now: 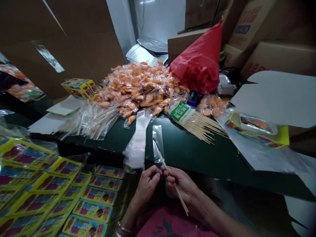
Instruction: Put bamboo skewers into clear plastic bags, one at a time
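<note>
My right hand (181, 184) holds a few thin wooden sticks (182, 200), whose upper ends reach into a narrow clear plastic bag (158, 140) on the green table. My left hand (148, 182) is closed at the bag's lower end, beside the right hand's fingertips; its fingers seem to pinch the plastic. Just left of the bag lies a stack of clear bags (138, 141) hanging over the table edge. To the right, a bundle of sticks (202, 126) fans out of a white and green wrapper (181, 113). More sticks in plastic (96, 120) lie on the left.
A heap of wrapped orange pieces (145, 85) covers the table's back, beside a red plastic bag (201, 59). An open yellow box (261, 130) with a tray stands right on the green table (197, 161). Yellow printed boxes (91, 207) are stacked lower left; cardboard boxes stand behind.
</note>
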Motion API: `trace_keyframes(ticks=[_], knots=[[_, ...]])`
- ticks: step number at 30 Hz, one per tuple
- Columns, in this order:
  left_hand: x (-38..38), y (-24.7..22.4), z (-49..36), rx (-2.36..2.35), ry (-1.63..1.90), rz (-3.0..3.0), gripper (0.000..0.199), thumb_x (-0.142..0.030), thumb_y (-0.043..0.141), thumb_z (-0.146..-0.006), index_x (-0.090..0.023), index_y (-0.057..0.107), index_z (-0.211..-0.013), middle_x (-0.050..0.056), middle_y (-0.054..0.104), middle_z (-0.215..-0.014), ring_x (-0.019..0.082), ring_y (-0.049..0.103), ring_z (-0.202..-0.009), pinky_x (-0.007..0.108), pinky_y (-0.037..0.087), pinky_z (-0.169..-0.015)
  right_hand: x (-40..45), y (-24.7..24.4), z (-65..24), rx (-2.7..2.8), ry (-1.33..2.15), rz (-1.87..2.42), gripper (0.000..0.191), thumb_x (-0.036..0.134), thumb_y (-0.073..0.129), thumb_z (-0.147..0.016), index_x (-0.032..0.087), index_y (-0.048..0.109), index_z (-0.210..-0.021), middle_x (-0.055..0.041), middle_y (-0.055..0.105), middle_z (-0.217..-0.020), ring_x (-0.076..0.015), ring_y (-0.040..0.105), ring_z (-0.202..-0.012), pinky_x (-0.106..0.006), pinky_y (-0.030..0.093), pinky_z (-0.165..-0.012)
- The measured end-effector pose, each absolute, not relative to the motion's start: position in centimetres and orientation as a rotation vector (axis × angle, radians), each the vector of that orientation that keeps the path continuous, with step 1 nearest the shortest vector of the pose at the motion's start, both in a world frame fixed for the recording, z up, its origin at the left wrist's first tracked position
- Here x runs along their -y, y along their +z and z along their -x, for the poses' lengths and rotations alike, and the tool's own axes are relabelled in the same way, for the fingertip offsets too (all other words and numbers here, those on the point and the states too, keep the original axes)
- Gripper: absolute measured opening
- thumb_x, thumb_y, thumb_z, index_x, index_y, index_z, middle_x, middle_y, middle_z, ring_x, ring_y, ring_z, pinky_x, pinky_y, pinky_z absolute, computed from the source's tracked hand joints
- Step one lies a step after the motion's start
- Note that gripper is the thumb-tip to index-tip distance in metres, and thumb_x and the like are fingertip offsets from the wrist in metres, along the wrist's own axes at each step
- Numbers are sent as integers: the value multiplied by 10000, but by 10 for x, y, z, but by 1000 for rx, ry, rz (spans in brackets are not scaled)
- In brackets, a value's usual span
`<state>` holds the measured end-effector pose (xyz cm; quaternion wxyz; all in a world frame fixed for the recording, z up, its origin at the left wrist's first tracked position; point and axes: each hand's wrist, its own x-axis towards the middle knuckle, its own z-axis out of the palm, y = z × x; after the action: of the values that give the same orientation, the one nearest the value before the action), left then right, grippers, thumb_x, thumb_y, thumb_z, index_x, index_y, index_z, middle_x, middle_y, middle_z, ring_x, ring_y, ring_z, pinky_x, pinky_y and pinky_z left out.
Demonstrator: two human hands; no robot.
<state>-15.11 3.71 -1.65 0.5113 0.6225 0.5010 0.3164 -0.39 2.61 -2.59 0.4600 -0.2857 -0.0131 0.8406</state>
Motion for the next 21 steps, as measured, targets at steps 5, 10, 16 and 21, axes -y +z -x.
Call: trace_keyframes(ticks=[5, 10, 16, 21], knots=[[-20, 1, 159, -1151, 559, -1667, 151, -196, 439, -793, -162, 509, -664, -7, 524, -678, 132, 466, -679, 225, 362, -647, 0, -21, 7, -16, 2014, 772, 196, 154, 758, -687, 117, 636, -836, -4, 631, -727, -57, 577, -592, -164, 464, -582], [-4, 8, 163, -1107, 416, -1713, 133, -144, 420, -771, -161, 520, -684, 0, 556, -702, 133, 498, -696, 230, 362, -666, 37, -28, -23, 441, 2200, 859, 423, 271, 789, -672, 145, 587, -1021, -27, 660, -748, -91, 595, -611, -192, 421, -567], [-8, 19, 153, -1080, 337, -1839, 121, -121, 419, -764, -159, 489, -673, -20, 514, -668, 110, 454, -651, 215, 327, -615, 38, -11, -38, 691, 2123, 874, 830, 210, 805, -648, 249, 326, -1325, -26, 638, -878, -85, 586, -608, -184, 401, -530], [-49, 77, 167, -999, 139, -2048, 141, -151, 409, -776, -157, 529, -702, -33, 485, -646, 99, 410, -599, 204, 294, -540, -4, 55, -32, 870, 2030, 657, 882, 212, 802, -652, 284, 293, -1368, -100, 536, -1162, -191, 601, -977, -313, 482, -767]])
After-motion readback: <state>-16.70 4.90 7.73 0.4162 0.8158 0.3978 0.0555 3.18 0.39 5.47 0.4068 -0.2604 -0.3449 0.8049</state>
